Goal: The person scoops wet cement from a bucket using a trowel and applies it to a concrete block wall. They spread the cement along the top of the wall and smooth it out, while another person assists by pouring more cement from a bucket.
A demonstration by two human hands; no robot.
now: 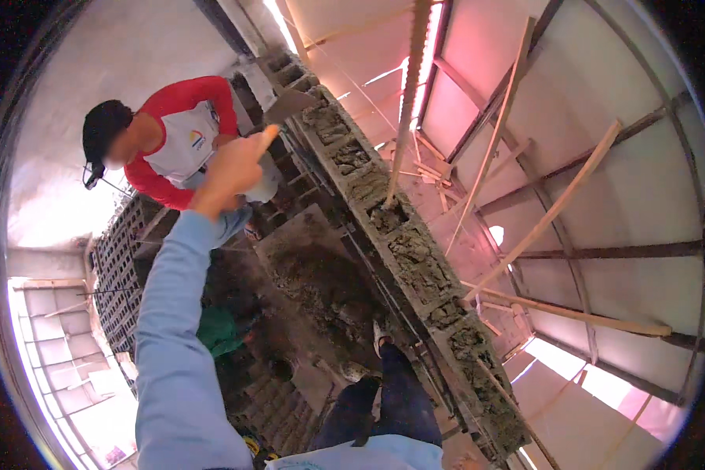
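My left hand (231, 176), at the end of a light blue sleeve, reaches out toward the far end of a block wall. It is closed around the orange handle of a trowel (291, 104), whose grey blade lies over the wall's edge. Rough mortar fills many of the hollows along the top of the block wall (419, 262), which runs diagonally from far left to near right. A small patch of skin at the lower edge, right of my body, may be my right hand (468, 463); its fingers cannot be made out.
Just beyond my left hand stands a person (184, 129) in a red and white shirt and dark cap. Stacked hollow blocks (121, 258) stand at left. A steel bar (407, 102) rises from the wall. Wooden props (552, 207) lean at right. Below lies dark mortar (313, 274).
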